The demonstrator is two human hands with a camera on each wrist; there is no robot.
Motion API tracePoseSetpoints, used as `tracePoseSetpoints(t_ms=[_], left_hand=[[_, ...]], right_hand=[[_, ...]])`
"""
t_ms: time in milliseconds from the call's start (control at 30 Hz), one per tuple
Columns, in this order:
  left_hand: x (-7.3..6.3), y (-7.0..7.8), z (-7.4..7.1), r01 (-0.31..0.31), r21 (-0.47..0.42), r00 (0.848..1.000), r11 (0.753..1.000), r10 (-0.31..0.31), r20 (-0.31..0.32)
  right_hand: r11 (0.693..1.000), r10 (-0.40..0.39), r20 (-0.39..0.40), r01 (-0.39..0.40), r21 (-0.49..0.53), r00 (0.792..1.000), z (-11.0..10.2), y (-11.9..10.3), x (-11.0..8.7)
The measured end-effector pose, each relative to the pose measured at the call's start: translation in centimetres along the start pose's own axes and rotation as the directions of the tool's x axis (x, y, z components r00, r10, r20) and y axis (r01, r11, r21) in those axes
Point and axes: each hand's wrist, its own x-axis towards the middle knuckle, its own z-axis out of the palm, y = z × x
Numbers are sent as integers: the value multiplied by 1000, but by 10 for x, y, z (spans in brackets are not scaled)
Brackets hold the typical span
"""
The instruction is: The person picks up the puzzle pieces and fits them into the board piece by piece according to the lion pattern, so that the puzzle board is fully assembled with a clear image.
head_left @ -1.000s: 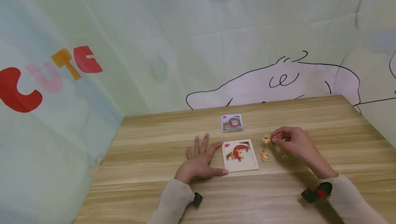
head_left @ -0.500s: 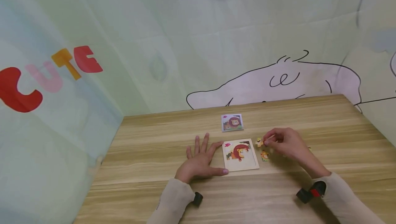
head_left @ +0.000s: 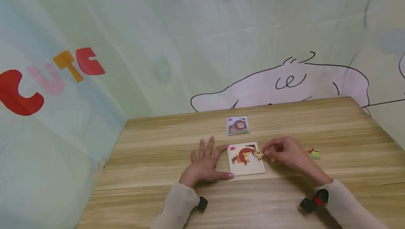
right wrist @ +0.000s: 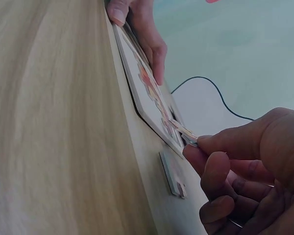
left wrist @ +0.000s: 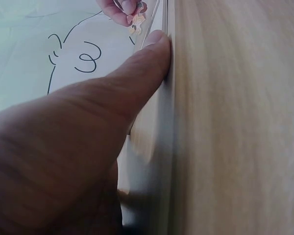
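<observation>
A square puzzle board (head_left: 246, 170) with part of a lion picture filled in lies on the table. My left hand (head_left: 204, 167) rests at its left side, fingers spread, with thumb and index finger touching the left edge. Between thumb and fingertips my right hand (head_left: 289, 152) pinches a small yellow and orange puzzle piece (head_left: 259, 155), held over the board's right edge. In the right wrist view that puzzle piece (right wrist: 184, 131) tilts just above the board (right wrist: 137, 100). Another loose piece (right wrist: 172, 174) lies beside the board, mostly hidden under my right hand in the head view.
A small picture card (head_left: 237, 125) of the full lion scene lies behind the board. To the right of my right hand sits a green and red puzzle piece (head_left: 314, 154). A printed cloth (head_left: 158, 46) stands along the wooden table's (head_left: 152, 144) back and left edges.
My right hand has moved left and slightly nearer with the puzzle piece, from beside the board to over its right edge. The green and red piece has come into sight. My left hand stays put.
</observation>
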Motion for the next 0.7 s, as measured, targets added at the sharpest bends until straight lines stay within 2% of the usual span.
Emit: tracePoseSetpoints(t_ms=[167, 467, 700], left_hand=[[2, -4, 3, -13, 9, 1000, 1000, 14, -13], [-8, 11, -8, 14, 10, 1000, 1000, -14, 8], [-1, 2, -1, 19, 23, 1000, 1000, -19, 8]], right_hand=[[1000, 9, 14, -9, 2, 1000, 5, -2, 0], [1000, 2, 23, -2, 10, 1000, 11, -5, 0], [1000, -12, 28, 12, 16, 1000, 15, -6, 4]])
